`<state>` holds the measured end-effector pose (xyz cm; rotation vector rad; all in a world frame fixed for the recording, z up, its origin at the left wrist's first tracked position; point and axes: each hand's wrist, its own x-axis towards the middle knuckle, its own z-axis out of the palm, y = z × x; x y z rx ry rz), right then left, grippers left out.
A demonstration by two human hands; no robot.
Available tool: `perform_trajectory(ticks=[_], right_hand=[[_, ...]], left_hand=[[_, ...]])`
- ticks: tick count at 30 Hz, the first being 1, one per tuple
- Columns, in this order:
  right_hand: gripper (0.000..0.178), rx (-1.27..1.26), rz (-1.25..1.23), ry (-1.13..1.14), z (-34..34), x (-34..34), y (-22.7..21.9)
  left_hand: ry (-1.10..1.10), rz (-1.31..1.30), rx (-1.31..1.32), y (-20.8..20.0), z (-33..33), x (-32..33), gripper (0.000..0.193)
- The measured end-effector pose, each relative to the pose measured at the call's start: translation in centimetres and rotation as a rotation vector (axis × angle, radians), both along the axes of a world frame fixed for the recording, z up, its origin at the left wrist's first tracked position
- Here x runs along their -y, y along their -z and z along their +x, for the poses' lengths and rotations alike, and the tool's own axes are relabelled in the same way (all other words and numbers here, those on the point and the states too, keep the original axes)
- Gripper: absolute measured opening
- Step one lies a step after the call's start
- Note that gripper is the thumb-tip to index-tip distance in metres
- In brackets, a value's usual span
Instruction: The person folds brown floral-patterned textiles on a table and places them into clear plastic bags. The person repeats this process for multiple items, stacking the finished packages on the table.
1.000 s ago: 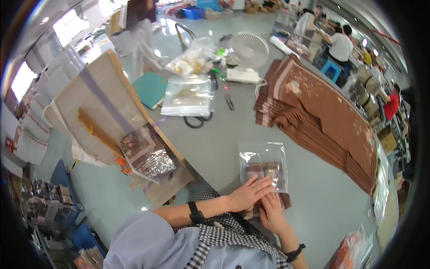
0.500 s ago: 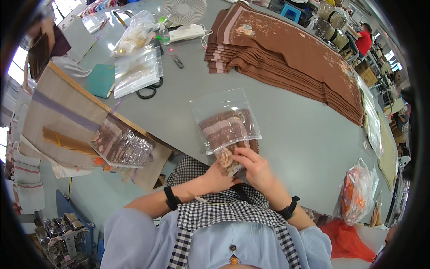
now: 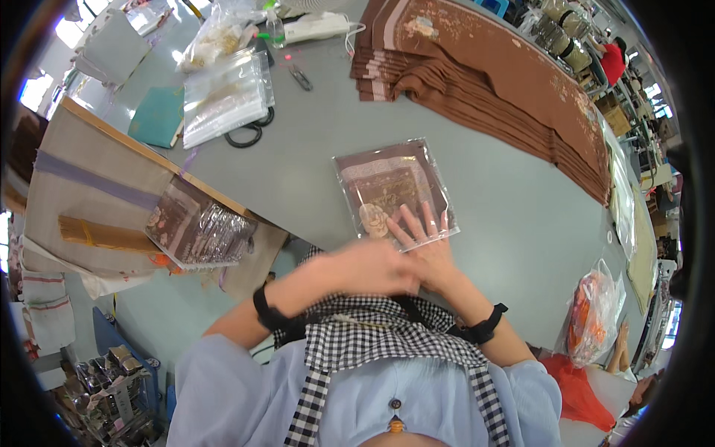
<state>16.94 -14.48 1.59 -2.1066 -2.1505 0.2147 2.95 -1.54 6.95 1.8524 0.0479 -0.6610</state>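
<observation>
Bagged brown cloth (image 3: 395, 175) lies flat on the bench (image 3: 514, 231), under the fingers of the outspread right hand (image 3: 433, 258); the blurred left hand (image 3: 376, 267) crosses close by, its grip unclear. Beyond lie layered brown cloths (image 3: 499, 97) and clear bags (image 3: 223, 104).

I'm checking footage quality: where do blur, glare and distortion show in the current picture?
Head view throughout: the left hand is motion-blurred, the right hand sharper; glare streaks the clear bag and the bag stack; a window upper left is washed out; the brown cloths bow along their far edge.
</observation>
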Motion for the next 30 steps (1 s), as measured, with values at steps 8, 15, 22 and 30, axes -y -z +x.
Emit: perform_trajectory(ticks=[8, 15, 22, 30], right_hand=[[0.066, -0.048, -0.040, -0.115, -1.7, 1.0, 1.0], [0.074, -0.115, 0.059, -0.135, -4.1, -1.7, 0.3], [0.065, -0.010, 0.108, 0.281, -1.6, 2.9, 1.2], [0.039, -0.367, 0.211, 0.213, -0.6, 6.5, -0.1]], left_hand=[[-0.231, 0.921, 0.583, 6.1, 4.7, -4.9, 0.067], [-0.398, 0.968, 0.489, 7.0, 4.4, -4.8, 0.067], [-0.408, 1.110, 0.431, 7.1, 3.6, -3.6, 0.072], [-0.318, 1.132, 0.424, 7.0, 2.0, 1.7, 0.069]])
